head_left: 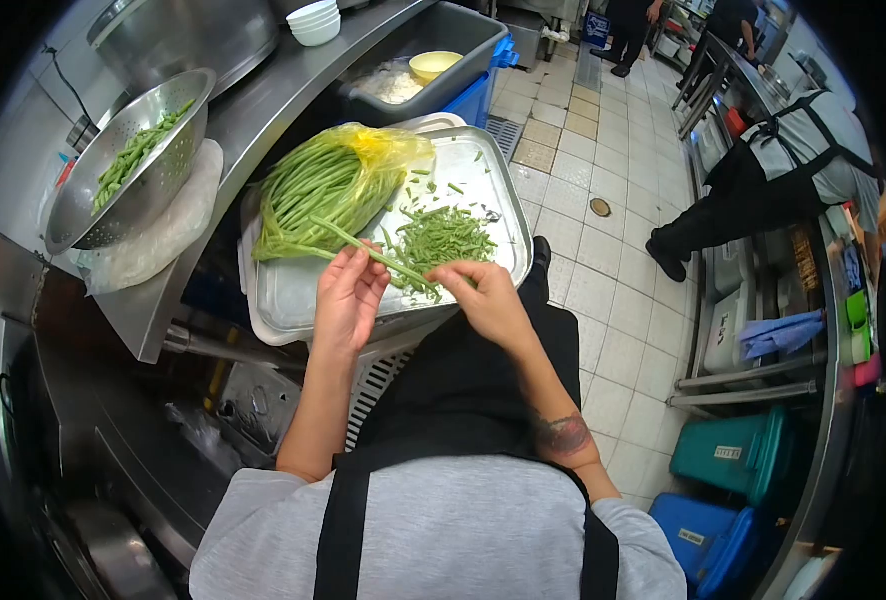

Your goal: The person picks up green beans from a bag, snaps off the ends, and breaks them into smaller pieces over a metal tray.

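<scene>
Several long green beans (338, 232) stretch between my two hands above the tray. My left hand (350, 290) pinches them near the middle, palm turned up. At their right end, the fingers of my right hand (478, 298) are closed on the tips. Just behind lies a yellow plastic bag (393, 150) full of long green beans, open toward the left. A heap of short cut bean pieces (445, 238) rests on the metal tray (508, 190), right beside my right hand.
A colander (188, 150) holding bean pieces stands on the steel counter (253, 125) at left, over a white plastic bag (168, 235). Behind the tray is a grey bin (478, 50) with a yellow bowl (435, 66). A co-worker (798, 165) bends at the right-hand shelves.
</scene>
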Demonstrator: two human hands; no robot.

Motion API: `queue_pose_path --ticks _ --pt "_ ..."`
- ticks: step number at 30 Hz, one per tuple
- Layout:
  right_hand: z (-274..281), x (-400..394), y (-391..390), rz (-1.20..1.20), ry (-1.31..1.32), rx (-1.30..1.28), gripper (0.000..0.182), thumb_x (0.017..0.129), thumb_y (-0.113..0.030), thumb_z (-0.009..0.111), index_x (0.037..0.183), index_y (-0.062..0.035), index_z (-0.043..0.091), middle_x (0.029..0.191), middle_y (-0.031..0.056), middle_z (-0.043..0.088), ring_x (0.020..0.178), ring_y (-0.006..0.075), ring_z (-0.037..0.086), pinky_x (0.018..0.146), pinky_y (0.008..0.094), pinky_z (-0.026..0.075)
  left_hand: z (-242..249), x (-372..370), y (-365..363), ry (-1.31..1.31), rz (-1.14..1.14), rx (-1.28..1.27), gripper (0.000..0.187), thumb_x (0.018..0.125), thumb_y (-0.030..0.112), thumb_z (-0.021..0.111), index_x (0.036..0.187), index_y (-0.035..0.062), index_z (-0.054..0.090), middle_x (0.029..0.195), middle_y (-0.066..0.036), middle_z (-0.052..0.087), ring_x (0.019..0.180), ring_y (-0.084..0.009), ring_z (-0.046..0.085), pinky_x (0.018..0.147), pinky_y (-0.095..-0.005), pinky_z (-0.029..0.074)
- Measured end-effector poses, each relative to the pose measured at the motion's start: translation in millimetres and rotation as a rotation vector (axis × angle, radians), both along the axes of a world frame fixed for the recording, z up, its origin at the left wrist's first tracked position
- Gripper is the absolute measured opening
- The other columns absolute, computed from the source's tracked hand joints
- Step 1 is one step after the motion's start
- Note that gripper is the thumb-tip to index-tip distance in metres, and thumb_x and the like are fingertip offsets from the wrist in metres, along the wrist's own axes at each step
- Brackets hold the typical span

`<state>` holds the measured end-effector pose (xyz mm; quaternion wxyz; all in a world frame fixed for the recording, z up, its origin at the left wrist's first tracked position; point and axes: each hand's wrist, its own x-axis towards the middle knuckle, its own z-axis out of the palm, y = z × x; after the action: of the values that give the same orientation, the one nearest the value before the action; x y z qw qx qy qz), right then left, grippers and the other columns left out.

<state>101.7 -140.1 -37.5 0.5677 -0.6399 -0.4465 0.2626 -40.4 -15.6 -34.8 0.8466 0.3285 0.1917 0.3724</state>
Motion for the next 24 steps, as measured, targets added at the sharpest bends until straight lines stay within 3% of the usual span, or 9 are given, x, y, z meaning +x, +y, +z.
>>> queue_pose_path --ticks 3,8,11,13,15,19,21,22,24 --pt "3.5 -8.5 -7.5 0.069 -0.071 -0.007 0.022 0.084 -0.02 0.059 0.088 -0.0001 0.067 0.067 0.0142 0.063 0.061 0.0151 0.058 0.06 0.0283 0.045 -3.5 3.0 0.0 0.005 0.021 -0.006 0.011 0.089 0.012 0.056 0.096 0.0036 0.056 0.086 -0.002 0.059 0.073 -0.0091 0.056 0.068 -0.0235 0.049" --pt "1.1 -18.3 -17.3 0.093 -0.335 0.052 0.02 0.083 -0.019 0.057 0.073 -0.0022 0.058 0.071 0.012 0.055 0.065 0.0314 0.057 0.056 0.0391 0.045 -3.2 9.9 -5.8 0.042 0.047 0.144 0.011 0.088 0.01 0.057 0.096 0.0013 0.057 0.082 -0.002 0.06 0.068 -0.0086 0.056 0.064 -0.0232 0.049" --pt "-9.3 -39.9 -23.0 0.155 -0.607 0.036 0.018 0.083 -0.021 0.057 0.075 -0.0043 0.057 0.074 0.0106 0.056 0.065 0.0313 0.058 0.056 0.0402 0.048 0.5 12.1 -9.3 0.18 0.044 0.331 0.01 0.085 0.006 0.059 0.092 -0.0007 0.059 0.078 -0.001 0.061 0.066 -0.0067 0.056 0.061 -0.0212 0.047" --pt "-8.5 -51.1 -26.7 0.251 -0.683 -0.041 0.017 0.081 -0.022 0.059 0.074 -0.0064 0.056 0.076 0.0085 0.057 0.066 0.0303 0.06 0.056 0.0407 0.049 1.3 9.9 -15.0 0.447 -0.139 0.631 0.01 0.082 0.004 0.062 0.089 -0.002 0.061 0.077 -0.001 0.061 0.068 -0.0051 0.055 0.061 -0.0193 0.044" --pt "-10.3 -48.2 -28.2 0.29 -0.738 -0.111 0.017 0.081 -0.023 0.059 0.076 -0.0071 0.058 0.077 0.0087 0.058 0.067 0.0302 0.061 0.056 0.041 0.049 2.9 9.9 -20.7 0.455 -0.218 0.635 0.009 0.08 0.003 0.064 0.088 -0.0014 0.062 0.077 0.0 0.061 0.069 -0.0043 0.054 0.061 -0.0193 0.043" --pt "7.8 -18.9 -28.4 0.069 -0.532 -0.093 0.017 0.083 -0.022 0.057 0.081 -0.0054 0.059 0.079 0.0123 0.059 0.074 0.0327 0.06 0.064 0.041 0.048 4.4 6.5 -13.3 0.477 -0.239 0.637 0.01 0.081 0.004 0.063 0.089 -0.0017 0.062 0.077 0.001 0.061 0.068 -0.0039 0.053 0.06 -0.0196 0.043" --pt "24.2 -1.7 -28.8 -0.201 -0.372 0.018 0.013 0.083 -0.015 0.057 0.083 -0.003 0.062 0.078 0.0144 0.06 0.072 0.0331 0.059 0.063 0.038 0.047 1.8 4.6 -8.7 0.486 -0.349 0.669 0.01 0.081 0.005 0.062 0.089 -0.0021 0.062 0.076 0.001 0.061 0.068 -0.0036 0.053 0.06 -0.0192 0.042" --pt "27.9 9.7 -28.0 -0.312 -0.299 0.135 0.013 0.084 -0.012 0.056 0.082 -0.001 0.062 0.076 0.0141 0.061 0.066 0.0276 0.06 0.06 0.0339 0.046 0.0 3.3 -7.9 0.484 -0.35 0.671 0.01 0.081 0.005 0.062 0.089 -0.0021 0.062 0.076 0.001 0.061 0.068 -0.0036 0.053 0.06 -0.0192 0.042" --pt "35.9 29.4 -28.8 -0.517 -0.102 0.201 0.016 0.087 -0.01 0.052 0.079 0.0001 0.061 0.061 0.0031 0.054 0.055 0.0068 0.045 0.051 0.0242 0.036 -6.2 1.0 -6.5 0.567 -0.378 0.668 0.011 0.083 0.006 0.061 0.09 -0.0016 0.063 0.077 0.0 0.062 0.068 -0.0044 0.054 0.059 -0.0194 0.043"
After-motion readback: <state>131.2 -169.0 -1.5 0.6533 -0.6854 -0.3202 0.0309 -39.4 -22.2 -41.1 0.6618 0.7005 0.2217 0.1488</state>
